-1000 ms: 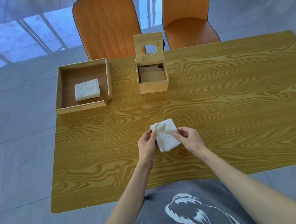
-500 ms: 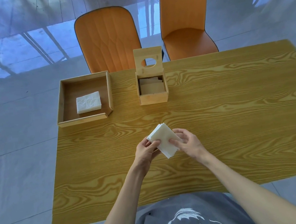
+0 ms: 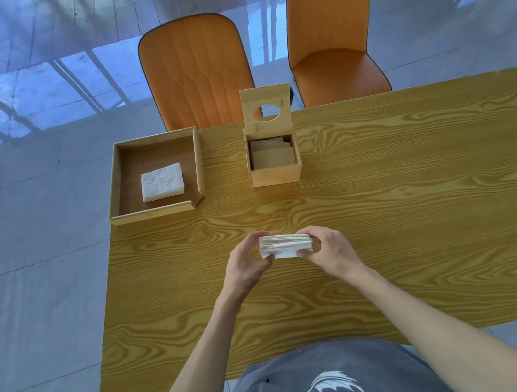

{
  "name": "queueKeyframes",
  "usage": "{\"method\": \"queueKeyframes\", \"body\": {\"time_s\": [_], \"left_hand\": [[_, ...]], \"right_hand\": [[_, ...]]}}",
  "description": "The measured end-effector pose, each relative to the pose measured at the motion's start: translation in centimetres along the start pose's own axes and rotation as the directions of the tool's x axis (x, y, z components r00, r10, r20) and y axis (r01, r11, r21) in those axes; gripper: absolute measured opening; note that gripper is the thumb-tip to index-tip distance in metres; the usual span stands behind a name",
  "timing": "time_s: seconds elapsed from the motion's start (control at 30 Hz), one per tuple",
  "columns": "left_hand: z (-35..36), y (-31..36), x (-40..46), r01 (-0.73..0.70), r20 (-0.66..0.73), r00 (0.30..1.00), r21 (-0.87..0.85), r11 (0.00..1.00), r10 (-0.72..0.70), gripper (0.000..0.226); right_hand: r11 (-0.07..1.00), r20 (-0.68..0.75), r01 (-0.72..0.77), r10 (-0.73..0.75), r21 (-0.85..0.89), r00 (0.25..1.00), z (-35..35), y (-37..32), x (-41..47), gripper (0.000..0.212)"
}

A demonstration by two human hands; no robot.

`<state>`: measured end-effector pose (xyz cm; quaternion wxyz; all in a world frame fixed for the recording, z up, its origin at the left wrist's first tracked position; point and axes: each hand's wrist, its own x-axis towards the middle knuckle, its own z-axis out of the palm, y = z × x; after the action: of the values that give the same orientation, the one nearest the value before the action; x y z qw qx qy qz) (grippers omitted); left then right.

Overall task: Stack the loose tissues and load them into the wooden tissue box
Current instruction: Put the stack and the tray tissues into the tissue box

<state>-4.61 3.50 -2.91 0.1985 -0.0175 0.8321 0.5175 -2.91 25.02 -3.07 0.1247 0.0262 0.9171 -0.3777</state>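
Note:
A stack of white tissues [image 3: 285, 246] stands on its edge just above the table, its layered side facing me. My left hand [image 3: 246, 264] pinches its left end and my right hand [image 3: 328, 250] pinches its right end. The wooden tissue box [image 3: 275, 173] sits further back at the table's middle, its lid with a round hole tipped up and open; tan folded sheets lie inside. To the left, a shallow wooden tray [image 3: 121, 181] holds another folded pile of white tissues [image 3: 162, 181].
The wood-grain table [image 3: 405, 216] spreads wide to the right of my hands. Two orange chairs [image 3: 196, 71] stand behind its far edge. The tray overhangs the table's left edge.
The tissue stack has been turned from lying flat and tilted to standing on edge between both hands. The camera tipped, so the box and tray sit lower in view.

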Motion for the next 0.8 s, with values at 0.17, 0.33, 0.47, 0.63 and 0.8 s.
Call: {"method": "queueKeyframes", "body": {"time_s": [0.17, 0.33, 0.47, 0.63, 0.8], "left_hand": [[0.0, 0.3, 0.0, -0.035, -0.029, 0.999, 0.046, 0.998, 0.037, 0.031], [-0.3, 0.2, 0.4, -0.020, -0.009, 1.000, 0.054, 0.998, 0.020, 0.028], [-1.0, 0.7, 1.3, -0.012, -0.022, 1.000, 0.015, 1.000, 0.012, 0.028], [-3.0, 3.9, 4.6, -0.108, -0.051, 0.993, 0.047, 0.993, 0.111, 0.030], [-5.3, 8.7, 8.9, -0.215, -0.101, 0.970, 0.063, 0.975, 0.220, 0.032]], "right_hand": [[0.999, -0.064, 0.037, -0.036, 0.010, 0.997, 0.0, 0.1, 0.2, 0.024], [0.998, -0.028, 0.035, -0.034, 0.047, 0.999, -0.3, 0.2, 0.2, 0.027], [0.996, -0.067, 0.004, 0.002, 0.085, 0.998, -0.8, 0.1, 0.7, 0.024], [0.991, -0.148, 0.076, -0.059, 0.113, 0.987, -3.6, -1.5, 3.6, 0.027], [0.978, -0.272, 0.194, -0.167, 0.078, 0.948, -7.3, -4.0, 8.9, 0.030]]}}
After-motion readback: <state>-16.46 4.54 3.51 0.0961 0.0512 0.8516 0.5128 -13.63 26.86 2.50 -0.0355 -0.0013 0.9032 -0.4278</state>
